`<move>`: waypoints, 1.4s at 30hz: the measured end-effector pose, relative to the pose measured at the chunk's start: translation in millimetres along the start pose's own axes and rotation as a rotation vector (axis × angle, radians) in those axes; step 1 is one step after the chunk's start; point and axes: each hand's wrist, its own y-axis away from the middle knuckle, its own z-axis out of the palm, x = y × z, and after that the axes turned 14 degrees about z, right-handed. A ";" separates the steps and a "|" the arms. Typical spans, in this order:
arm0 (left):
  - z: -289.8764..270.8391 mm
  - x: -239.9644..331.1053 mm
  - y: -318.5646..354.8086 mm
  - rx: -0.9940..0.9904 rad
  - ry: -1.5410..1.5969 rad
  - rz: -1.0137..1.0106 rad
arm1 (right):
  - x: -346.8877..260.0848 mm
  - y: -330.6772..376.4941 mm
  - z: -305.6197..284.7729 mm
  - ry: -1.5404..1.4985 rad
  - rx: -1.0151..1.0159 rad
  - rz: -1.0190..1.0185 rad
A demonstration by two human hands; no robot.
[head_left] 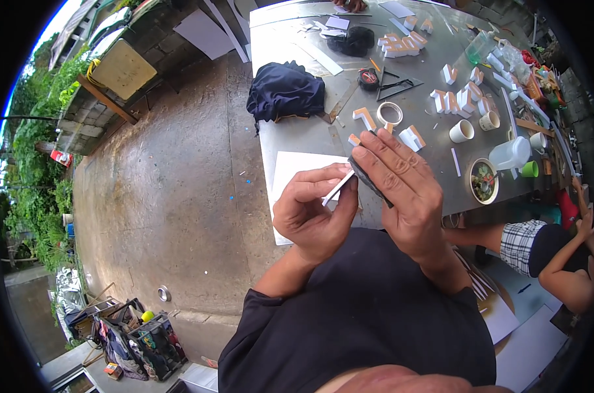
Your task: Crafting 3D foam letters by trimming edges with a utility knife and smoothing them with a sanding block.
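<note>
My left hand (316,208) is closed, pinching a thin white strip-like piece (338,188) between thumb and fingers. Against its edge lies a dark grey sheet, seemingly sandpaper (370,182), under the straight fingers of my right hand (405,187). Part of the sheet and the far end of the white piece are hidden by my fingers. Just beyond my hands, an orange-faced white block letter (364,118) and another block piece (412,139) rest on the metal table (349,78), near a roll of tape (390,114). A white sheet (290,171) lies under my left hand.
More block letters (460,99) stand at the right. Also there are cups (462,131), a potted plant (484,181) and a clear jug (510,153). A dark cloth bundle (286,90) and a tape measure (368,79) lie farther off. Another person (558,255) sits at the right.
</note>
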 end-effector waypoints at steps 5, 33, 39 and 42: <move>-32.5 6.4 -9.0 -0.205 -0.212 0.136 | -48.4 2.8 -0.1 -0.058 -0.008 -0.137; -101.7 2.4 -29.1 -0.177 -0.207 0.306 | -86.1 -24.4 40.6 0.007 -0.037 -0.214; -100.2 1.1 -32.5 -0.179 -0.222 0.302 | -85.5 -30.7 43.5 0.039 -0.025 -0.076; -103.5 1.9 -34.1 -0.168 -0.154 0.282 | -98.7 -24.7 42.0 -0.010 -0.029 -0.382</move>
